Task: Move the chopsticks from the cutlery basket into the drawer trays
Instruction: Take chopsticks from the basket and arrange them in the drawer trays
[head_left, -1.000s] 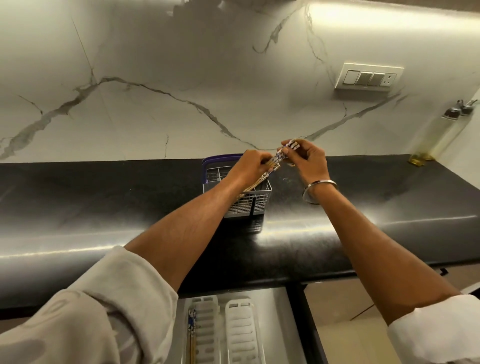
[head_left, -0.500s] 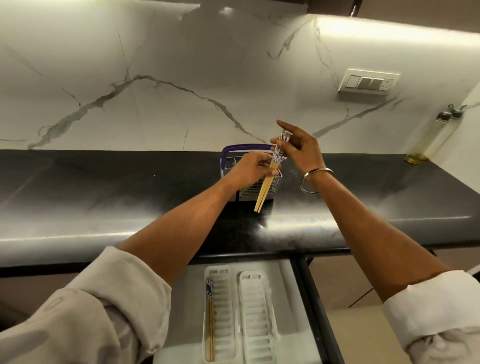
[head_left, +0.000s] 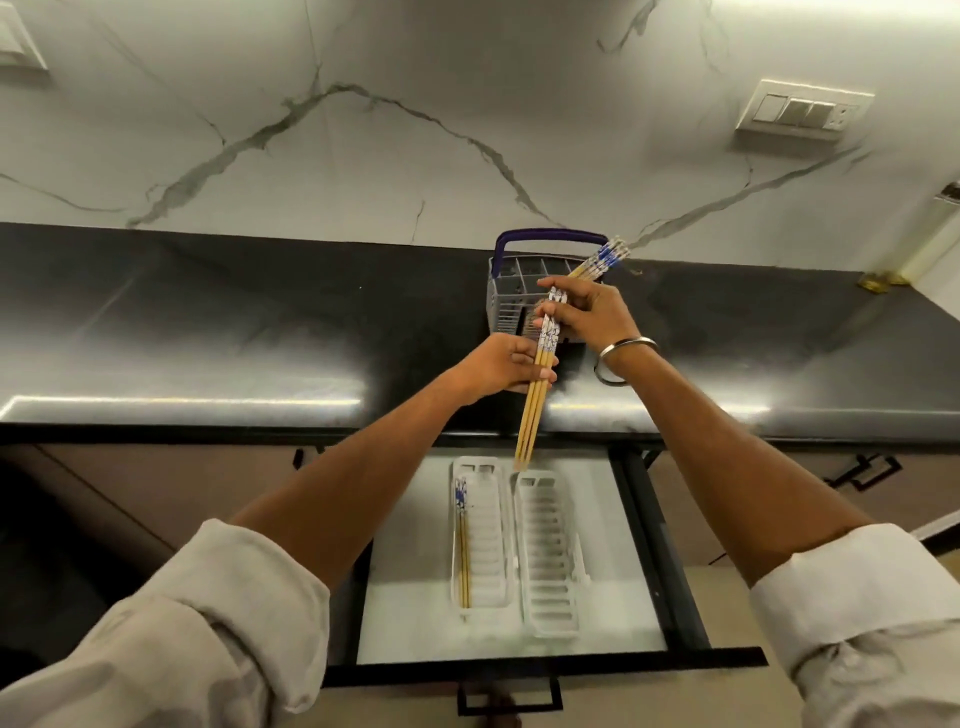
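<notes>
With my left hand (head_left: 501, 366) and right hand (head_left: 582, 317) both pinching chopsticks (head_left: 540, 374) at frame centre, loose grips could drop them short of the trays (head_left: 545, 545).

Tan chopsticks (head_left: 535, 395), blue-and-white patterned tops; white trays (head_left: 550, 551)

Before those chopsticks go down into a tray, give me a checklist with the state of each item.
1. Drawer open, both trays exposed: ok.
2. Right tray free of chopsticks: ok; it looks empty.
3. Left tray has room beside the pair in the tray: ok.
4. Left hand grip on the held bundle: ok; right hand steadies its top.
5. Bundle tips over a tray: not ok; they hang above the drawer's back edge, between the trays.
6. Second bundle secure in the right hand: cannot tell.
</notes>
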